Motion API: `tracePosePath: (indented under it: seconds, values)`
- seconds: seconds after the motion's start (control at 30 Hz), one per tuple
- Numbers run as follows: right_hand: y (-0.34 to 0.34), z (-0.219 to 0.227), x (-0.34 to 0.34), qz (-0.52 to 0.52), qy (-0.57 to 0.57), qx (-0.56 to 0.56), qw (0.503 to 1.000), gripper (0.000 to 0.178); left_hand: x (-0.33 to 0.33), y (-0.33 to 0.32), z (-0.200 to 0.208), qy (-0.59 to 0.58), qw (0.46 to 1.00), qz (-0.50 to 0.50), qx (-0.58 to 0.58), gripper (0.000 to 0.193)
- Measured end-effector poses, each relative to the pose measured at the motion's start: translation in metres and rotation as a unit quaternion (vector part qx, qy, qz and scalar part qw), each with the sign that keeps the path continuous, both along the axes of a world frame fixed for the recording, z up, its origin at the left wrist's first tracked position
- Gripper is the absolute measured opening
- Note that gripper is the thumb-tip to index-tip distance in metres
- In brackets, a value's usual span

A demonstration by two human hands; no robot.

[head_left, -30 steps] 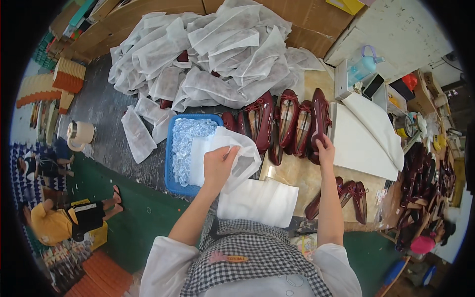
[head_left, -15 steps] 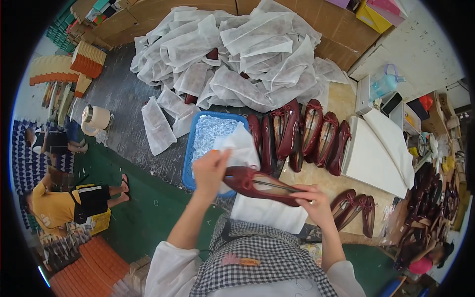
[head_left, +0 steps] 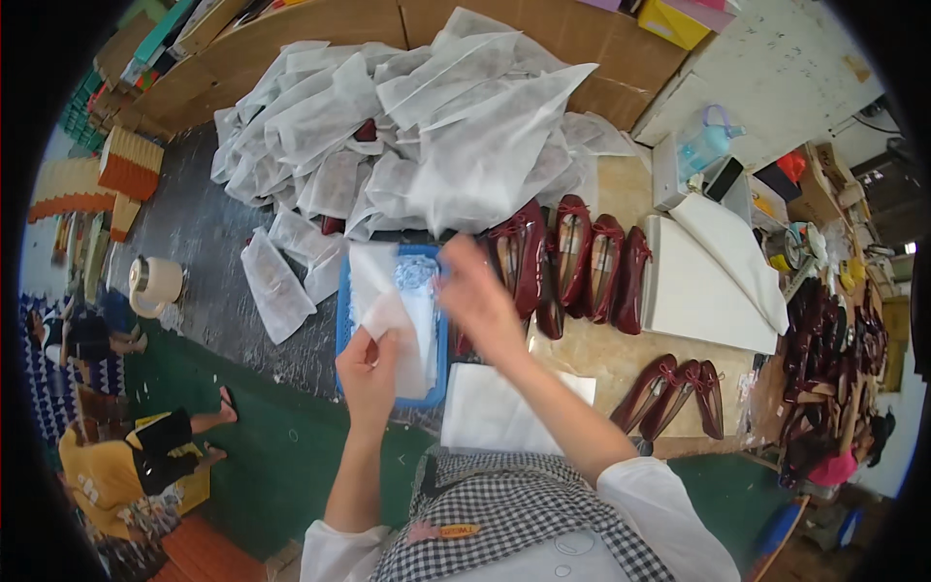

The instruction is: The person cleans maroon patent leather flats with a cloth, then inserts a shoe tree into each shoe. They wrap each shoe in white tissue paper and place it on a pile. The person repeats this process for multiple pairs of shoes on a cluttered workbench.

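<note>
My left hand pinches a thin white sheet, which hangs over the blue basket. Crumpled clear-bluish wrapping and more white material show inside that basket. Smeared by motion, my right hand reaches over the basket's right side, close to the dark red shoes; its fingers are too blurred to read. Just beyond it, a blurred white bag lies across the front of a heap of white bags. Several glossy dark red ballet flats with bows stand in a row to the right.
A stack of white sheets lies right of the shoes. Nearer me are another white sheet and more red flats. A cream jug stands at the table's left. A person in yellow is at the far left.
The red flat that both hands held is no longer in them. My left hand has moved down and left with a white sheet; my right hand has swung up and left. The view has shifted.
</note>
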State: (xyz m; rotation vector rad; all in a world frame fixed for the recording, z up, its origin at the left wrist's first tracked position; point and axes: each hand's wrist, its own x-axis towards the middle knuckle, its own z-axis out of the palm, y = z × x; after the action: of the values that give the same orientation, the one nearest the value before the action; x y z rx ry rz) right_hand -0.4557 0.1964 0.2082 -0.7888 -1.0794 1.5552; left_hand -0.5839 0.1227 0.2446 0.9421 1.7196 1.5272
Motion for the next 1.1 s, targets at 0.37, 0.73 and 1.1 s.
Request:
tracePosePath:
  seconds: [0.37,0.73,1.1]
  values:
    - [0.002,-0.081,0.168,-0.173,-0.697,0.113,0.686,0.048,-0.003,0.008,-0.049,0.015,0.970,-0.175,-0.166,0.020]
    - [-0.072,0.055,0.199,0.233,-0.456,0.051,0.857,0.054,0.007,0.046,-0.050,0.316,0.935,-0.128,-0.094,0.020]
    - [0.040,-0.009,0.030,0.062,-0.033,-0.056,0.996,0.056,0.009,-0.011,-0.085,0.409,0.907,-0.078,0.062,0.043]
